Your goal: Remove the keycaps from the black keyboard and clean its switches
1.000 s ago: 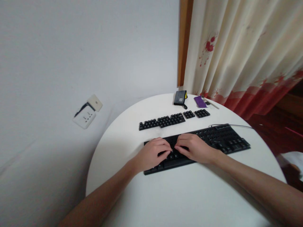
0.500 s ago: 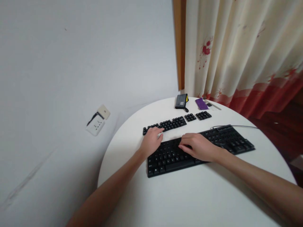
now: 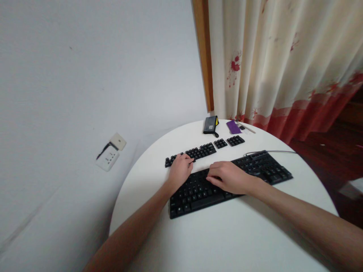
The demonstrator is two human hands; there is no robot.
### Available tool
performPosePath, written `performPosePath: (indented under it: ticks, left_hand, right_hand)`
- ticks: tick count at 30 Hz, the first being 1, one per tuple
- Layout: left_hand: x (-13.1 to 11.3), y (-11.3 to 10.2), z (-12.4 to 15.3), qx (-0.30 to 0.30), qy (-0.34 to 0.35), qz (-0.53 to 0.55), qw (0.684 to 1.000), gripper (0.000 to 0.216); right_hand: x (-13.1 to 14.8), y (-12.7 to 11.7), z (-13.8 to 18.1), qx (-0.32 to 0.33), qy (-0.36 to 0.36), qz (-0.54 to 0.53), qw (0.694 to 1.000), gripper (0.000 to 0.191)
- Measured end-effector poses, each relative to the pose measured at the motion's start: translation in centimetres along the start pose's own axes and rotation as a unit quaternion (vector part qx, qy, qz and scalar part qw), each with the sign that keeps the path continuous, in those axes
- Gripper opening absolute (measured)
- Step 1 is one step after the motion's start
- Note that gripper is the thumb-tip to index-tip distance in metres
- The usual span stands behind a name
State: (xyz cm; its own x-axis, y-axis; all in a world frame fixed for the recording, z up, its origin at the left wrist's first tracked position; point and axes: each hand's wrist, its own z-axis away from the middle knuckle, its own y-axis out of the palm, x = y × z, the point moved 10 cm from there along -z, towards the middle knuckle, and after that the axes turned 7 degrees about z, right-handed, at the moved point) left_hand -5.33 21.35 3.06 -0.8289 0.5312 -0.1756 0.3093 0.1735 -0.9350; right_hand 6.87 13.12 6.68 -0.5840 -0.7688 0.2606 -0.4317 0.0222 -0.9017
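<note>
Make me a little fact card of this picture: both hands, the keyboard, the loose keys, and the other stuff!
Left hand: at the black keycaps; grip unclear
Right hand: fingers curled over the black keyboard
Keyboard place: on the white table, cable at its far side
Keycap layout: three groups beyond the keyboard
Near the table's far edge: grey case, flat purple item
Behind: cream curtain with red bottom

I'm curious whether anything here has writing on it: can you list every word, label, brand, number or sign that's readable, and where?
No text can be read.
Keyboard: key markings too small and blurred.
Loose keycaps: markings too small.
Gray wallet: pale patch, nothing legible.
</note>
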Motion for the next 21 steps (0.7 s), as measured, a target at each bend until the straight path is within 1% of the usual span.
performPosePath:
  ticks: [5,7,10,14,16,18,20,21]
  left_hand:
    - [0.2,-0.2,0.6,0.007,-0.005,0.026,1.0,0.021]
    - [0.6,-0.3,0.5,0.009,-0.015,0.049,0.999,0.025]
    - [1.2,0.3,0.1,0.033,-0.03,0.079,0.996,0.03]
    - [1.2,1.1,-0.4,0.048,-0.03,0.097,0.994,0.019]
    - [0.9,0.9,-0.4,0.045,-0.032,0.109,0.992,0.014]
    - [0.0,0.0,-0.1,0.033,-0.035,0.132,0.99,0.015]
    - [-1.7,-1.4,0.4,0.018,-0.02,0.171,0.985,0.016]
    - [-2.8,-2.1,0.7,0.014,-0.005,0.196,0.98,0.017]
  right_hand:
    - [-0.2,0.2,0.0,0.008,0.002,0.007,1.0,0.022]
    - [-0.2,0.2,0.0,0.008,0.003,0.006,1.0,0.022]
    - [-0.3,0.3,0.0,0.006,0.007,0.004,1.0,0.022]
    - [-0.6,0.2,0.0,0.002,0.013,0.001,1.0,0.019]
    - [-1.2,0.1,0.0,-0.009,0.033,0.001,0.999,0.018]
    - [-2.1,-0.2,0.0,-0.033,0.064,-0.009,0.997,0.014]
    - [-2.8,-0.3,0.0,-0.059,0.09,-0.039,0.993,0.009]
    - [-3.0,-0.3,0.1,-0.069,0.096,-0.06,0.991,0.009]
